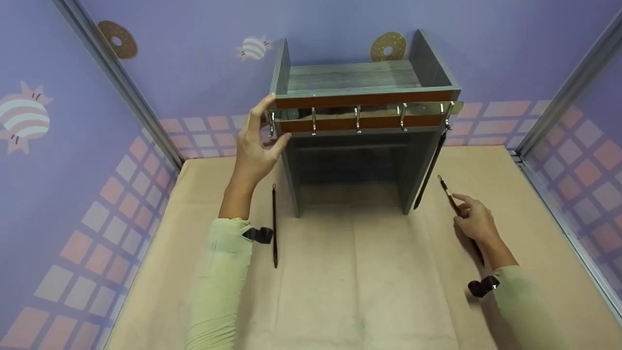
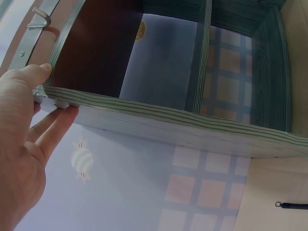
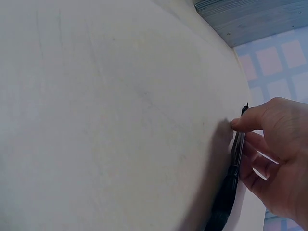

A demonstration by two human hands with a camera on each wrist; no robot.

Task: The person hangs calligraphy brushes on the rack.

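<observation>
A grey wooden shelf unit (image 1: 354, 78) stands at the back of the table, with a brown rail (image 1: 364, 99) of metal hooks across its front. My left hand (image 1: 257, 141) grips the unit's left front corner by the rail, thumb on one face and fingers (image 2: 53, 127) on the other. My right hand (image 1: 474, 218) pinches a thin dark brush (image 1: 449, 194) that lies on the table right of the unit; the thumb and fingers (image 3: 255, 120) close on its handle (image 3: 236, 159). A second brush (image 1: 430, 167) hangs from the rightmost hook.
A third brush (image 1: 274, 228) lies on the beige paper-covered table (image 1: 364, 272) beside my left forearm; its loop end (image 2: 291, 205) also shows in the left wrist view. Purple patterned walls with metal frame rails (image 1: 559, 194) close in the table on three sides.
</observation>
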